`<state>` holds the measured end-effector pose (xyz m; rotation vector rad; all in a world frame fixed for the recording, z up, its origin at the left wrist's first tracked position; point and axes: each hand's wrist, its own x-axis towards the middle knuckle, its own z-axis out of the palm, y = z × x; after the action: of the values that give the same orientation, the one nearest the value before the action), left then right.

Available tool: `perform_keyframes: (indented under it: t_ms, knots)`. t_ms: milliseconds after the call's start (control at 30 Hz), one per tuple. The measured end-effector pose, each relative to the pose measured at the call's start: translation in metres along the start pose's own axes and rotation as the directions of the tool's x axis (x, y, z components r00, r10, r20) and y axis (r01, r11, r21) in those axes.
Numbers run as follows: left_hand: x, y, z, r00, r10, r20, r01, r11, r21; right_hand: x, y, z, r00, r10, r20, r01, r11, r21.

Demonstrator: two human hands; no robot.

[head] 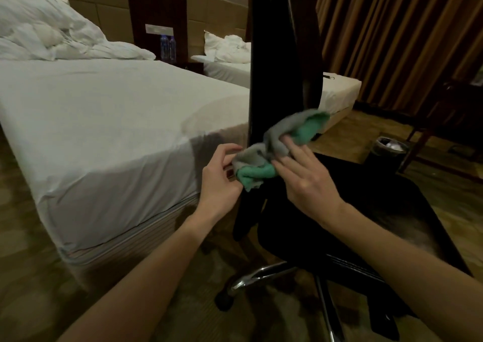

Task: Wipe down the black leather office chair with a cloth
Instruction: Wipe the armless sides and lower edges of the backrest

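The black leather office chair [277, 54] stands in front of me, its tall backrest rising at centre and its seat [379, 200] spreading to the lower right. A grey and green cloth [282, 138] is bunched against the lower edge of the backrest. My right hand [305, 179] pinches the cloth from the right, thumb and fingers on its folds. My left hand [219, 177] holds the cloth's lower left end with curled fingers. The chair's chrome base [264, 273] shows below.
A bed with a white sheet [104, 122] lies close on the left, a second bed [227, 67] behind the chair. Two water bottles [167, 47] stand on the nightstand. A dark bin [386, 153] sits right of the seat, with brown curtains [392, 33] and a wooden chair beyond.
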<state>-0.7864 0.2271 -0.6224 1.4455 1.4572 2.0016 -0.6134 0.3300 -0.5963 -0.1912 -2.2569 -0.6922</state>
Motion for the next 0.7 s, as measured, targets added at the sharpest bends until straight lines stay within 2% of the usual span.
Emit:
perform_keyframes:
  t_ms: [167,233,433,700]
  knots:
    - [-0.001,0.000,-0.001,0.998,-0.061,0.012,0.062,0.995,-0.076,-0.045,-0.013,0.014,0.960,-0.188,0.206,0.190,0.982,0.010]
    - [-0.002,0.001,-0.001,0.998,-0.069,0.010,0.069,0.994,-0.080,-0.038,-0.004,0.006,0.959,-0.195,0.208,0.200,0.980,-0.001]
    - [-0.001,0.003,0.000,0.995,-0.100,-0.001,0.099,0.993,-0.071,0.011,0.015,-0.017,0.998,-0.055,-0.032,0.054,0.997,-0.046]
    - [-0.001,0.006,-0.009,0.994,-0.085,0.064,0.092,0.989,-0.118,-0.042,-0.035,0.034,0.993,0.046,0.105,-0.046,0.999,0.001]
